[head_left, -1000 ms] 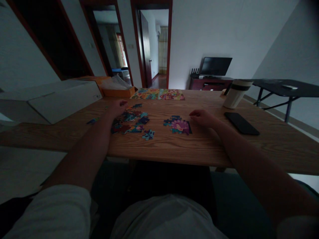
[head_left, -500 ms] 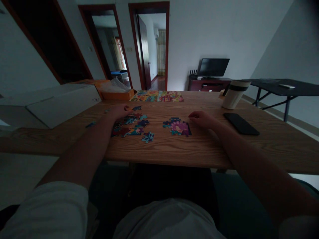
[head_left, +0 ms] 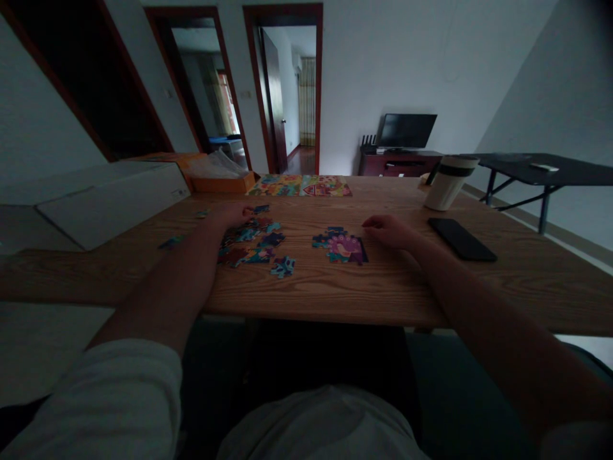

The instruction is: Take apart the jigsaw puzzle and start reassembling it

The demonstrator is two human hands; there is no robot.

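Observation:
My left hand (head_left: pixel 233 216) is over the upper left part of a pile of loose puzzle pieces (head_left: pixel 249 239); its fingers are bent near a dark blue piece (head_left: pixel 261 209), and whether they grip anything is too dark to tell. My right hand (head_left: pixel 384 229) rests on the wooden table just right of a joined puzzle section (head_left: pixel 345 246) with a pink bird on it. Its fingers are curled together, and whatever they may hold is too small to make out. One blue piece (head_left: pixel 283 266) lies apart at the pile's near side.
A colourful picture sheet (head_left: pixel 301 185) lies at the table's far edge. At the left are a white box (head_left: pixel 119 201) and an orange box (head_left: pixel 223 184) with clear plastic. A black phone (head_left: pixel 461 239) and a light cup (head_left: pixel 449 185) stand or lie at the right.
My left hand has shifted slightly left and down over the pile, and its forearm has moved a little. My right hand stays beside the joined section. The view has shifted slightly.

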